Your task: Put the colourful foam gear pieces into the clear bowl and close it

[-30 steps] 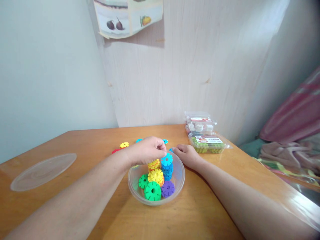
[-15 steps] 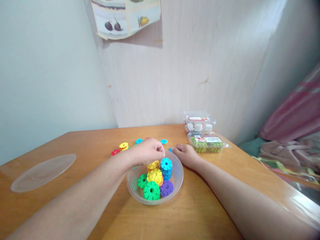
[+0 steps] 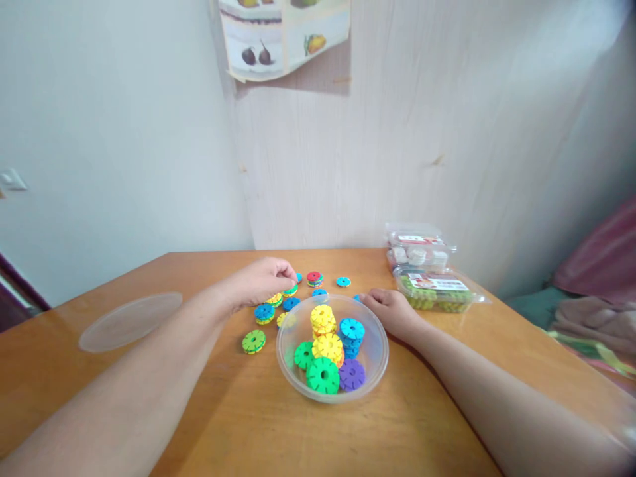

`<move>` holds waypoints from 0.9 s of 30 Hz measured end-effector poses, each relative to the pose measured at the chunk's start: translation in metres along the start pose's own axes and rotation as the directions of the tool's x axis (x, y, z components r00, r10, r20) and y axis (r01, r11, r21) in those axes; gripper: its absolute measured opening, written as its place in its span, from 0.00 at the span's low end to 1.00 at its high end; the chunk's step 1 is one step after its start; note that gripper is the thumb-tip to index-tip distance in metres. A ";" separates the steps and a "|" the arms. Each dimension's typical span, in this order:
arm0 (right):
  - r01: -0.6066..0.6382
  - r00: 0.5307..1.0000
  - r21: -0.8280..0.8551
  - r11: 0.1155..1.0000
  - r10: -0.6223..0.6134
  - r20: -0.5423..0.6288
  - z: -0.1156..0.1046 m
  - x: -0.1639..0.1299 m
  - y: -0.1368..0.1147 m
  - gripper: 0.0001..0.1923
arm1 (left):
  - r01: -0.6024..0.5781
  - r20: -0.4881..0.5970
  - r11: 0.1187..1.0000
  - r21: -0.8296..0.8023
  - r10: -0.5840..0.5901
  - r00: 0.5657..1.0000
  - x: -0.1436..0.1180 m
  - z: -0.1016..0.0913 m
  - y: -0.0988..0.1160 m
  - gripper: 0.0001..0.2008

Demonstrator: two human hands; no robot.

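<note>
A clear plastic bowl (image 3: 378,358) stands on the wooden table (image 3: 258,424) and holds several toothed plastic discs: yellow (image 3: 322,318), blue (image 3: 352,329), green (image 3: 322,375) and purple (image 3: 352,374). More discs lie loose behind and left of the bowl, among them a green one (image 3: 254,341), a blue one (image 3: 264,311) and a red one (image 3: 314,277). My left hand (image 3: 261,281) reaches over these loose discs, its fingertips pinched together on a disc at the far side of the pile. My right hand (image 3: 394,311) rests curled against the bowl's far right rim.
A clear round lid (image 3: 130,321) lies on the table at the left. Two clear packaged trays (image 3: 428,268) sit at the back right against the wall. A fruit poster (image 3: 283,36) hangs above. Pink and grey cloth (image 3: 596,291) lies off the table's right edge.
My left hand has lifted away from the bowl and moved back-left to the loose discs. The view has shifted, so more discs left of the bowl show. My right hand stays at the rim.
</note>
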State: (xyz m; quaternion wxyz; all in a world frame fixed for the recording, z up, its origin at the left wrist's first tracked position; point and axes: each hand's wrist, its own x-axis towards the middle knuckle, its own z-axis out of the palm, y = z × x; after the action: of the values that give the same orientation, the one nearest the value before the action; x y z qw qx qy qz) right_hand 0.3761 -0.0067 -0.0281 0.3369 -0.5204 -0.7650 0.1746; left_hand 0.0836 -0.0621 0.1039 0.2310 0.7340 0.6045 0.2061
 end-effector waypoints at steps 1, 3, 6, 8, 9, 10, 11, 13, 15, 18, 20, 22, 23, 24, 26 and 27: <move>0.000 1.000 -0.002 1.000 0.000 0.000 0.000 0.000 0.000 0.23 | 0.021 0.004 1.000 0.012 -0.021 1.000 0.000 -0.003 -0.011 0.15; 0.004 1.000 0.001 1.000 -0.004 0.008 -0.001 -0.001 -0.001 0.23 | 0.055 0.009 0.998 0.041 -0.055 0.998 0.000 -0.005 -0.032 0.16; -0.005 1.000 0.016 1.000 0.004 0.027 -0.003 -0.002 -0.003 0.23 | 0.096 0.024 0.981 0.169 -0.101 0.995 -0.002 -0.003 -0.054 0.16; -0.027 0.999 0.026 0.999 0.026 0.038 -0.005 -0.003 -0.006 0.23 | 0.113 0.024 0.949 0.293 -0.125 0.992 -0.005 0.000 -0.062 0.15; -0.038 0.998 0.031 0.999 0.036 0.043 -0.006 -0.003 -0.007 0.23 | 0.121 0.014 0.930 0.347 -0.134 0.991 -0.007 0.002 -0.065 0.15; -0.045 0.998 0.034 0.998 0.043 0.046 -0.006 -0.004 -0.007 0.23 | 0.128 -0.001 0.914 0.385 -0.139 0.990 -0.008 0.004 -0.067 0.15; -0.049 0.998 0.035 0.998 0.047 0.048 -0.006 -0.004 -0.008 0.23 | 0.138 -0.016 0.902 0.409 -0.144 0.989 -0.009 0.006 -0.069 0.16; -0.050 0.998 0.033 0.998 0.048 0.049 -0.006 -0.004 -0.008 0.23 | 0.157 -0.037 0.889 0.431 -0.156 0.987 -0.010 0.009 -0.072 0.17; -0.048 0.998 0.028 0.998 0.047 0.048 -0.006 -0.004 -0.007 0.23 | 0.166 -0.041 0.883 0.439 -0.165 0.985 -0.010 0.013 -0.075 0.17; -0.033 0.999 0.023 0.999 0.032 0.044 -0.005 -0.003 -0.005 0.24 | 0.182 -0.058 0.877 0.444 -0.175 0.983 -0.007 0.018 -0.080 0.15; -0.023 0.999 0.022 0.999 0.022 0.040 -0.004 -0.003 -0.003 0.24 | 0.194 -0.080 0.878 0.436 -0.177 0.981 -0.006 0.021 -0.082 0.14; -0.015 0.999 0.020 1.000 0.014 0.038 -0.004 -0.003 -0.002 0.24 | 0.205 -0.095 0.879 0.431 -0.182 0.979 -0.005 0.022 -0.082 0.13; -0.013 0.999 0.017 1.000 0.012 0.035 -0.004 -0.003 -0.002 0.24 | 0.211 -0.103 0.878 0.430 -0.184 0.978 -0.006 0.021 -0.081 0.13; -0.011 0.999 0.014 1.000 0.010 0.032 -0.004 -0.003 -0.002 0.24 | 0.217 -0.113 0.878 0.426 -0.186 0.976 -0.006 0.019 -0.080 0.13; -0.005 1.000 0.009 1.000 0.005 0.031 -0.003 -0.003 -0.002 0.24 | 0.229 -0.151 0.883 0.410 -0.182 0.972 -0.008 0.014 -0.076 0.13; -0.002 0.999 0.008 1.000 0.002 0.034 -0.003 -0.002 -0.002 0.24 | 0.228 -0.178 0.888 0.398 -0.169 0.970 -0.009 0.011 -0.071 0.13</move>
State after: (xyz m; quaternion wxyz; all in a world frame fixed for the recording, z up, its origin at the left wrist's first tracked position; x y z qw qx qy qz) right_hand 0.3778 -0.0096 -0.0256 0.3255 -0.5169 -0.7694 0.1868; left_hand 0.0318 -0.0608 0.0525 0.0470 0.6845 0.7208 0.0982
